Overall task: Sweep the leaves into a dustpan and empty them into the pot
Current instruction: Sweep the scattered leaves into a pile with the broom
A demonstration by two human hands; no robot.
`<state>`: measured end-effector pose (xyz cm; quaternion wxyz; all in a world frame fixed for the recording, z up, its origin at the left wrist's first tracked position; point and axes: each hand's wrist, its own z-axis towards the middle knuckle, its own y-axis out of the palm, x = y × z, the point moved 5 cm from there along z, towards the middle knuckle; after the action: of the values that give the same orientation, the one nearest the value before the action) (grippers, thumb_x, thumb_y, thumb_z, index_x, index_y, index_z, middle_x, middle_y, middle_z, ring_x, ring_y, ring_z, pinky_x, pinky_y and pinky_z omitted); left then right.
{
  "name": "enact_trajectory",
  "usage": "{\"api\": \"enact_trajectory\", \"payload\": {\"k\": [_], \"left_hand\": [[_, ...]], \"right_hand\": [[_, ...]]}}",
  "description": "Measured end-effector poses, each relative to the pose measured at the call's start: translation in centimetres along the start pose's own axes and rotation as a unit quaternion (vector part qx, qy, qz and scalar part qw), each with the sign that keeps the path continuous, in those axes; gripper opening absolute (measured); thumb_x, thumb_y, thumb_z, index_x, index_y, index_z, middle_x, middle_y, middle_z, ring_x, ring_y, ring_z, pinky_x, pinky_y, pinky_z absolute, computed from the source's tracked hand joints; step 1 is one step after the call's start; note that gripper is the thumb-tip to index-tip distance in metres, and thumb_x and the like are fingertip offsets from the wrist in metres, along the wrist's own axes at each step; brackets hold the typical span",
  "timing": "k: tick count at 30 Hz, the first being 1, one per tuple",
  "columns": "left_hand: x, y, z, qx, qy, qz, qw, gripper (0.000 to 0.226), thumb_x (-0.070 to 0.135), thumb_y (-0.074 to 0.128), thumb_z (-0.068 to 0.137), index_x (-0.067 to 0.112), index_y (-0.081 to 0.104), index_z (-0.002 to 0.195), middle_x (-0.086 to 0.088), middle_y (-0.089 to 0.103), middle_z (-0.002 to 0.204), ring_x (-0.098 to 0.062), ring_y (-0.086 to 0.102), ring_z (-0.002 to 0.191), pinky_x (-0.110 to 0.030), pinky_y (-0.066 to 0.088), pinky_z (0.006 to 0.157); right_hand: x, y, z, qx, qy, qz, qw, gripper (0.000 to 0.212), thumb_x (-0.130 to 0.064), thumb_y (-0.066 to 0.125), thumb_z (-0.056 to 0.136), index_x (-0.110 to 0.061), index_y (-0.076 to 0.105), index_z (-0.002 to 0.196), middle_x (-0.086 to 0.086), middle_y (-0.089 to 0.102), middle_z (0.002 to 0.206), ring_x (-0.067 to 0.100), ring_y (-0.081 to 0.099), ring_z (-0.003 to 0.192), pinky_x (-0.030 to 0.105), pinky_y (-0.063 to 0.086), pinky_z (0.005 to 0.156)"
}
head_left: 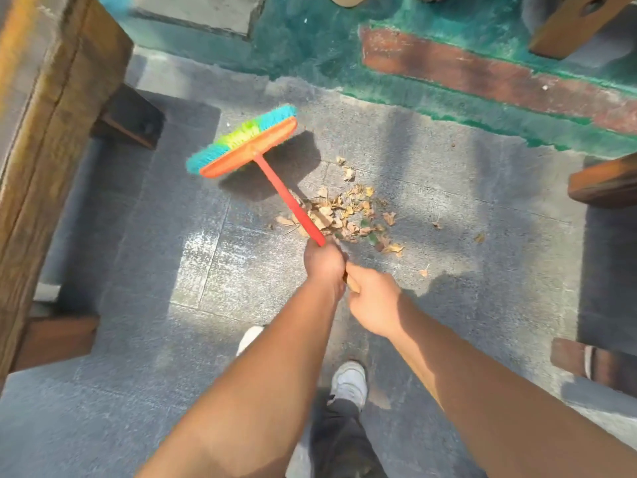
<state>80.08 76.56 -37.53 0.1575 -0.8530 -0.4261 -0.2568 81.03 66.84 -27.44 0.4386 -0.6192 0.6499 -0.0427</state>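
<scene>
Head view: left hand and right hand each have their grip clamped on the broom, lifted left of centre. Leaves heaped mid-frame; a hard swing could scatter them. No dustpan shows.

grey paved floor, pile of dry leaves, green matting beyond

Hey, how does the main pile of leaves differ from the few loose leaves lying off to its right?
The main pile of leaves is heaped with leaves overlapping; the loose leaves lie singly, apart from each other. The pile lies under the broom's red handle, just beyond the left hand and right hand; the loose ones lie farther right. Both are dry, brown and on the grey paving.
</scene>
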Motion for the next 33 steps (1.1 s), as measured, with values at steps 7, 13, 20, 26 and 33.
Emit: {"api": "enact_trajectory", "payload": {"k": [7,13,20,26,33], "left_hand": [[9.0,-6.7,8.2,0.05,0.019,0.076,0.996,0.01,0.009,0.046,0.091,0.008,0.055,0.086,-0.004,0.05,0.063,-0.019,0.048,0.051,-0.023,0.037,0.045],[7.9,-6.6,9.5,0.017,-0.051,0.064,0.996,0.015,0.004,0.044,0.09,0.008,0.052,0.078,-0.006,0.046,0.061,-0.019,0.044,0.048,-0.021,0.031,0.042],[0.1,0.8,5.0,-0.05,-0.09,0.031,0.994,0.015,0.006,0.039,0.093,0.013,0.045,0.082,-0.004,0.044,0.062,-0.015,0.042,0.046,-0.022,0.036,0.043],[-7.4,5.4,-2.2,-0.07,-0.084,0.107,0.988,0.015,0.011,0.043,0.092,0.004,0.051,0.103,-0.01,0.052,0.072,-0.025,0.054,0.07,-0.042,0.046,0.068],[-8.5,5.5,-6.3,-0.102,-0.026,0.196,0.975,0.008,0.009,0.044,0.09,0.005,0.047,0.096,-0.032,0.056,0.085,-0.053,0.06,0.089,-0.06,0.048,0.08]], "right_hand": [[-9.4,3.3,10.3,-0.039,-0.018,0.013,0.999,0.029,-0.004,0.043,0.081,-0.015,0.056,0.105,0.01,0.06,0.092,0.03,0.058,0.087,0.033,0.049,0.07],[-9.4,4.5,11.5,-0.055,0.004,-0.056,0.997,0.029,-0.003,0.041,0.082,-0.011,0.053,0.108,0.015,0.062,0.102,0.032,0.059,0.087,0.03,0.04,0.064],[-0.9,1.5,5.0,-0.041,0.051,-0.059,0.996,0.055,-0.002,0.043,0.083,-0.017,0.042,0.136,0.014,0.067,0.096,0.03,0.066,0.083,0.031,0.053,0.065],[5.6,-0.9,-3.2,-0.041,0.105,-0.07,0.991,0.047,-0.004,0.043,0.085,-0.016,0.051,0.13,0.015,0.069,0.101,0.032,0.066,0.087,0.03,0.049,0.07],[6.9,-0.5,-8.4,0.05,0.119,0.079,0.988,0.048,0.0,0.044,0.075,-0.021,0.059,0.114,-0.003,0.061,0.076,0.014,0.054,0.064,0.013,0.042,0.057]]}}
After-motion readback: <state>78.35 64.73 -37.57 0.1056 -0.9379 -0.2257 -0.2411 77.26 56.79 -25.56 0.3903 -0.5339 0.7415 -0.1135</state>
